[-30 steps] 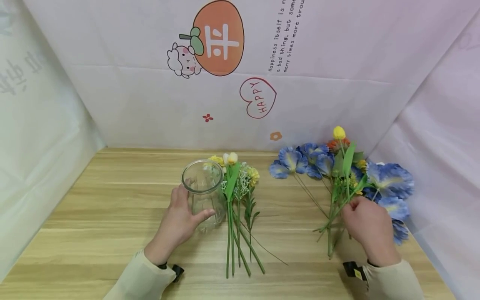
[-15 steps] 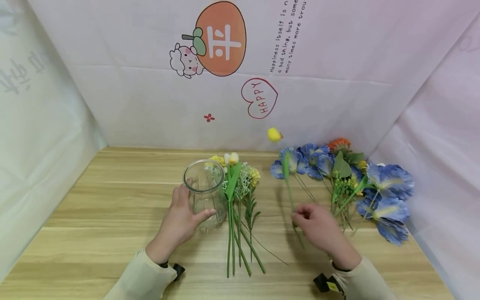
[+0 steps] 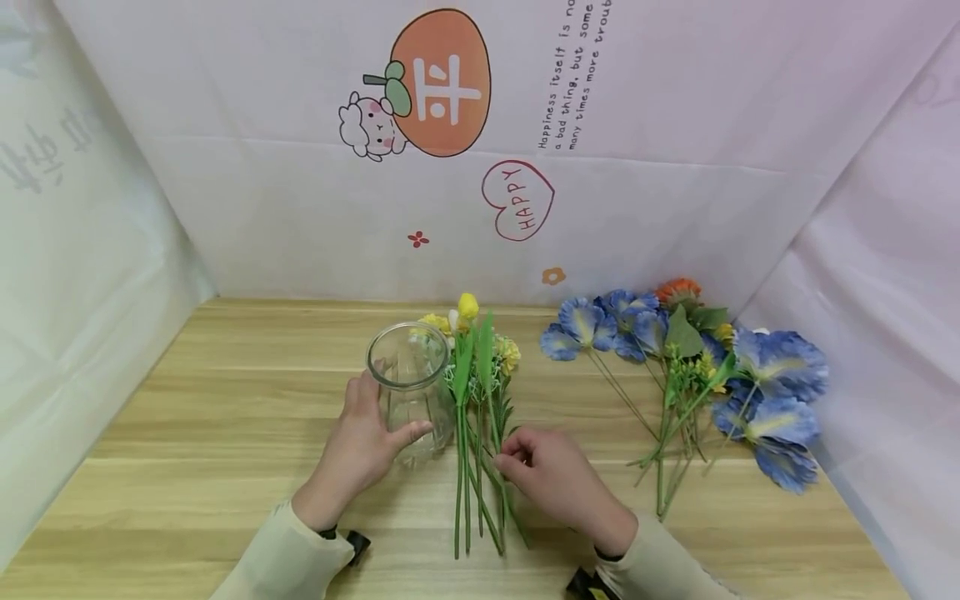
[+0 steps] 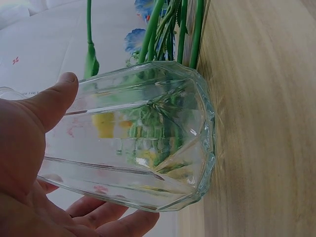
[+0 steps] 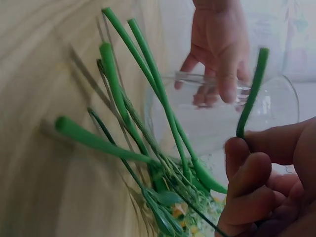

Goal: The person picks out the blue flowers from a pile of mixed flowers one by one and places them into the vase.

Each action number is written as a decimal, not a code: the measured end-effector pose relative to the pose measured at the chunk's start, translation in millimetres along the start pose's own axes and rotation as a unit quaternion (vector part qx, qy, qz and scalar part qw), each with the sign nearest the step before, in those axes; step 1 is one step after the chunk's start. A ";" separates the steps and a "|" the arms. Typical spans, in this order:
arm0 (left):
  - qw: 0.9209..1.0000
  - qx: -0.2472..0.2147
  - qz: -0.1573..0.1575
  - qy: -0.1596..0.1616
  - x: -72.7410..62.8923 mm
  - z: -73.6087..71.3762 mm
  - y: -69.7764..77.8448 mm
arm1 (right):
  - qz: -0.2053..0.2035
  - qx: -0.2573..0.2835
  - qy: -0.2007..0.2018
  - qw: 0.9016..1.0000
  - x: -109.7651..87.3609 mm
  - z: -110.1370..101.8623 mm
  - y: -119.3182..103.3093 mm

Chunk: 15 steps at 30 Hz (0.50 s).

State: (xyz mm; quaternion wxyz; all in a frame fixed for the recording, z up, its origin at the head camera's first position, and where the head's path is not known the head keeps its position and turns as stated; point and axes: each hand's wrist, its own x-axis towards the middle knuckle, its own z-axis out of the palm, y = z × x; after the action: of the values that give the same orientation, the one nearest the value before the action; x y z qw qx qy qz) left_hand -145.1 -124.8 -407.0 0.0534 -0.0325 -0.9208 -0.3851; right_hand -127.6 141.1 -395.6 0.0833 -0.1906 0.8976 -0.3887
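Note:
My left hand point(image 3: 360, 446) grips a clear glass vase point(image 3: 417, 417) from its left side, thumb across the front and fingers behind. The faceted vase stands upright on the table, and its inside looks bare in the left wrist view. My right hand point(image 3: 558, 479) pinches the green stem point(image 5: 253, 94) of a yellow tulip point(image 3: 468, 305) between thumb and fingers. The tulip's bloom and leaf overlap a bunch of flowers point(image 3: 463, 467) beside the vase, with green stems, white and yellow blooms and leafy sprigs. The stem's cut end sticks up past my fingertips in the right wrist view.
Blue flowers point(image 3: 783, 367), an orange flower point(image 3: 678, 290) and green sprigs point(image 3: 686, 333) lie in a loose pile at the right of the wooden table point(image 3: 225, 400). A printed white cloth point(image 3: 300, 217) hangs along the back, with more cloth at both sides.
My right hand has drawn the yellow tulip out of the right-hand pile and carried it left to the middle bunch. My left hand stays on the vase.

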 end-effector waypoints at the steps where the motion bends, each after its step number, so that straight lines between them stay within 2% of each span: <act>1: 1.000 -0.001 0.000 0.001 -0.5 0.1 -0.2 | -0.011 -0.005 -0.003 1.000 0.6 2.4 0.0; 4: 1.000 -0.001 0.002 0.003 -0.8 0.4 -1.3 | -0.027 -0.023 -0.014 0.999 1.4 7.5 0.9; 15: 1.000 -0.001 0.004 0.000 -0.5 0.9 -1.6 | -0.007 -0.045 -0.017 0.999 -2.2 2.9 5.4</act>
State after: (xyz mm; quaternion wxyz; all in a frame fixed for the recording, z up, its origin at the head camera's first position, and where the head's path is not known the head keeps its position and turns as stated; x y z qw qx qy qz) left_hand -144.8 -125.3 -408.8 0.0548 -0.0367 -0.9204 -0.3853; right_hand -126.3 143.4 -401.5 0.0869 -0.2073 0.9113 -0.3449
